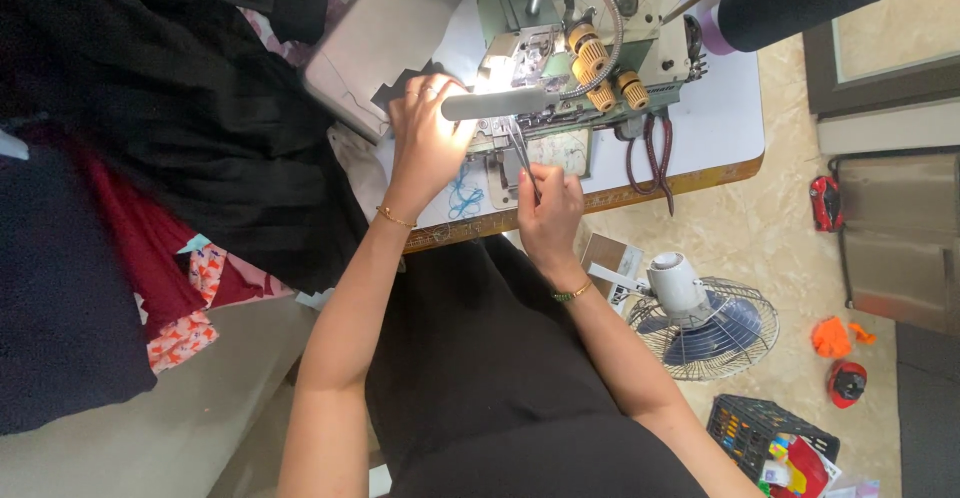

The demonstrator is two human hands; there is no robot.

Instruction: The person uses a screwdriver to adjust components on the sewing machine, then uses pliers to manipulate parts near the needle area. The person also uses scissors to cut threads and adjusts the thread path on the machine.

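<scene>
Two bare hands are busy at a pale green metal sewing machine (590,28) that stands on a white table with a brown wooden edge (720,128). The left hand (428,133) lies flat with its fingers spread, pressing down beside the front of the machine, near the front edge of the table. It is not gripping anything I can see. A bright lamp bar shines on it. A small piece of black cloth (405,83) peeks out just past its fingertips, next to a flat grey metal side plate (375,43).

The right hand (548,203) is curled shut around thin silver tweezers (522,153). The tweezer tips point up toward the needle part of the machine. This hand sits right at the front edge of the table.

Some loose blue thread (462,198) lies on the table between the two hands. Dark red-handled scissors (650,153) hang by the right side of the machine. A big pile of black fabric (200,108) covers the left end of the table. On the tiled floor to the right stands a small round wire fan (710,323).
</scene>
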